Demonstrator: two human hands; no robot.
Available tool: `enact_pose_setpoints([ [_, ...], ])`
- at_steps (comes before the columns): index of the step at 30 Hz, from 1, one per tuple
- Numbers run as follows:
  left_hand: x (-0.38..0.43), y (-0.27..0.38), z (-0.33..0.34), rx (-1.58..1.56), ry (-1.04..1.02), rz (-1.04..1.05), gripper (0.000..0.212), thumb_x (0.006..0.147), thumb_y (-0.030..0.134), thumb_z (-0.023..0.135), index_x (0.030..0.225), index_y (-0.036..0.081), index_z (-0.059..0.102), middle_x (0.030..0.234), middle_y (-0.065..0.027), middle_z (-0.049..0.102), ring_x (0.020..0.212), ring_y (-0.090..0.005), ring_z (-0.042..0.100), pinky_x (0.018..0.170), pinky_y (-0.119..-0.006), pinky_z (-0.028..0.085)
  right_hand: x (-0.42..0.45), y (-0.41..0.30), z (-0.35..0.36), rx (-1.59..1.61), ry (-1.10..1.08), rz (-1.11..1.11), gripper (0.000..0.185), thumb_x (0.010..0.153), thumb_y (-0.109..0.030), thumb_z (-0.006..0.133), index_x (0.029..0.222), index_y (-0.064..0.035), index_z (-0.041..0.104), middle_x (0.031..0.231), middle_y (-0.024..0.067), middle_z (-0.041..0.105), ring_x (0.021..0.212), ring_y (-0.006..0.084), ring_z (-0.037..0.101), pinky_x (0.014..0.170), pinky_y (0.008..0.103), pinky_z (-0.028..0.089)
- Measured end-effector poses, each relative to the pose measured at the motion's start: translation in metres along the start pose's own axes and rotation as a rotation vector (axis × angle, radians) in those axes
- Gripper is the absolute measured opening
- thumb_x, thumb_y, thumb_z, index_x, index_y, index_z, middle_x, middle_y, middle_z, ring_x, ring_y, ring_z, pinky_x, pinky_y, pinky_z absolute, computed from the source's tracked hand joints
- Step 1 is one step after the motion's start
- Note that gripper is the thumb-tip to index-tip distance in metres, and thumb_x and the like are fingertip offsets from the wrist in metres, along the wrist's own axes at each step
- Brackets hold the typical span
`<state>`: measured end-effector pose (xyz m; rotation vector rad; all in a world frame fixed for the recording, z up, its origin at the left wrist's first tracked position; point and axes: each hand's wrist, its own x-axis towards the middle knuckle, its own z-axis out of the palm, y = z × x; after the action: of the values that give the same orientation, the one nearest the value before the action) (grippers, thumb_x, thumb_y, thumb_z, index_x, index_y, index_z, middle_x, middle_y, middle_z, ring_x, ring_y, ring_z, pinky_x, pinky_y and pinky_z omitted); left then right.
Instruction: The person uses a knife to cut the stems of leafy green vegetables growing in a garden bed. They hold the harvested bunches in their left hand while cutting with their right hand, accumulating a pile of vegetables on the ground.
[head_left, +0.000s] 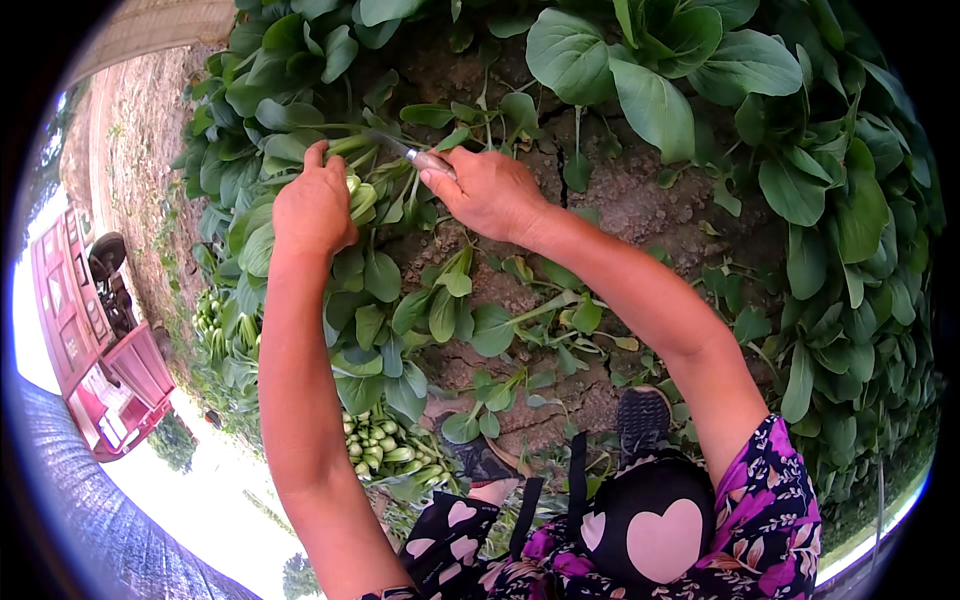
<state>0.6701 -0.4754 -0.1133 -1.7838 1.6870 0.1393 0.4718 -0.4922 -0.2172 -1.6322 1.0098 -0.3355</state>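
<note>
My left hand (313, 206) is around leafy bok choy, and a pale bok choy base (363, 201) shows beside its palm. Its fingertips reach the green stalks (346, 144) of another plant. In my right hand (491, 191) is a knife with a wooden handle (433, 163) and a metal collar. The narrow knife blade (388, 141) points left, close to those stalks, and its tip is hard to make out among the leaves. Small bok choy plants (450, 300) stand below and between my arms.
Cut bok choy (382, 446) is heaped by my shoe (480, 450), and another bunch (217, 319) lies further left. Dense bok choy (817, 300) grows along the right. Cracked soil (637, 202) shows between the plants. A red truck (90, 330) stands beyond the bed at left.
</note>
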Motion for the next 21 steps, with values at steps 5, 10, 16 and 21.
enact_pose_setpoints([
  [5,-0.004,-0.008,0.010,-0.186,-0.036,-0.016,0.074,0.055,0.011,0.081,0.126,0.005,0.059,0.142,-0.0104,0.054,0.108,-0.0347,0.066,0.091,-0.043,0.055,0.023,0.008,0.013,-0.105,-0.004,0.045,0.040,0.101,-0.046,0.046,0.119,-0.0119,0.060,0.093,0.0207,0.070,0.087,0.0425,0.067,0.075,0.0539,0.052],
  [10,-0.007,-0.024,0.010,-0.344,-0.107,-0.016,0.076,0.055,0.015,0.083,0.128,0.009,0.061,0.135,-0.0087,0.060,0.112,-0.0310,0.065,0.094,-0.040,0.054,0.030,0.023,0.017,-0.075,-0.019,0.018,0.041,0.100,-0.044,0.046,0.112,-0.0081,0.061,0.098,0.0202,0.071,0.092,0.0409,0.068,0.081,0.0518,0.053],
  [16,-0.005,-0.037,0.016,-0.527,-0.196,-0.056,0.087,0.050,0.016,0.084,0.132,0.008,0.058,0.130,-0.0152,0.063,0.115,-0.0333,0.063,0.101,-0.038,0.049,0.036,0.030,0.012,0.063,-0.162,0.091,0.044,0.100,-0.046,0.045,0.110,-0.0067,0.062,0.096,0.0213,0.070,0.091,0.0408,0.068,0.081,0.0522,0.053],
  [21,-0.005,-0.049,0.033,-0.609,-0.178,-0.039,0.085,0.052,0.015,0.083,0.133,0.009,0.059,0.129,-0.0128,0.065,0.114,-0.0319,0.064,0.100,-0.037,0.050,0.032,0.028,0.024,0.062,-0.041,0.039,0.043,0.102,-0.047,0.047,0.110,-0.0081,0.061,0.089,0.0187,0.069,0.084,0.0405,0.067,0.075,0.0518,0.052],
])
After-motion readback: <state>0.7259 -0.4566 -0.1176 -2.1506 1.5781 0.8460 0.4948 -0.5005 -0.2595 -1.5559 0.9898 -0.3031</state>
